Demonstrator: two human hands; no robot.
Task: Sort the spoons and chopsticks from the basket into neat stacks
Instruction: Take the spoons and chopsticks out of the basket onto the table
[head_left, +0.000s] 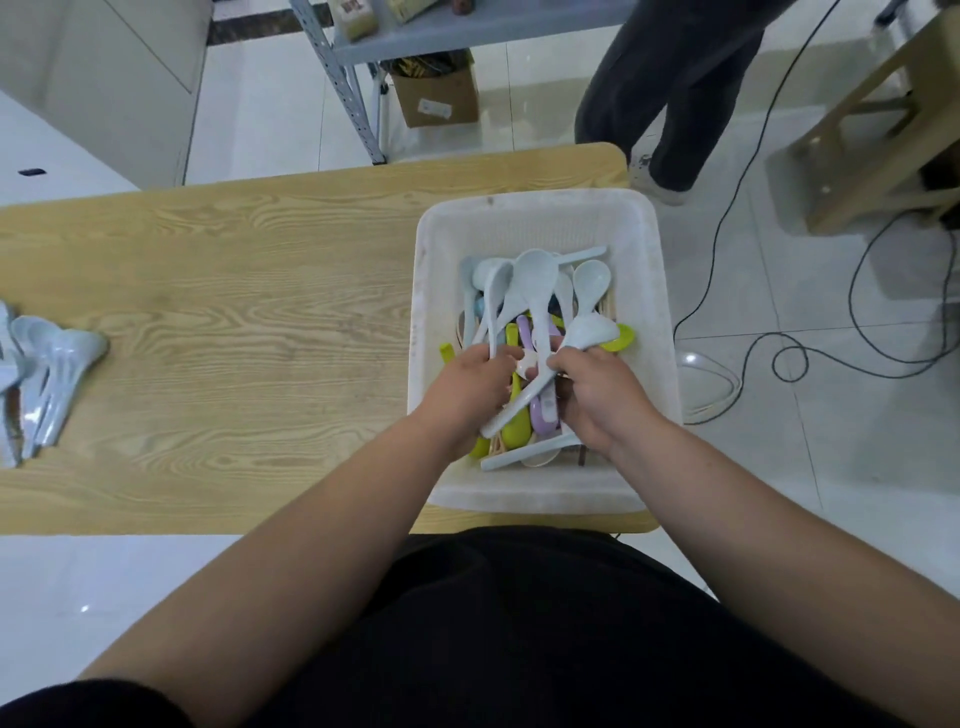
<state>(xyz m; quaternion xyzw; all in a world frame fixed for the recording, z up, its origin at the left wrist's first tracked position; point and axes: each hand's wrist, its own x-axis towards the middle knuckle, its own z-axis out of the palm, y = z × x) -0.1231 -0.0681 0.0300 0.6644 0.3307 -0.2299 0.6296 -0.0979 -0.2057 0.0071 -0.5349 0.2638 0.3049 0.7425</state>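
A white plastic basket (540, 218) sits at the right end of the wooden table (234, 291). It holds several pale blue spoons (535, 280), green and purple spoons (543, 415) and wooden chopsticks (608, 306) underneath. Both my hands are inside the basket. My left hand (467, 389) grips the handles of pale blue spoons whose bowls fan out toward the far side. My right hand (602, 395) holds the handle of another pale blue spoon (592, 330). A stack of pale blue spoons (57, 374) lies at the table's left edge.
A person in dark trousers (670, 93) stands beyond the table's far right corner. Black cables (800, 358) trail across the tiled floor on the right. A metal shelf with a cardboard box (436, 98) stands behind the table. A wooden stool (872, 130) is at the far right.
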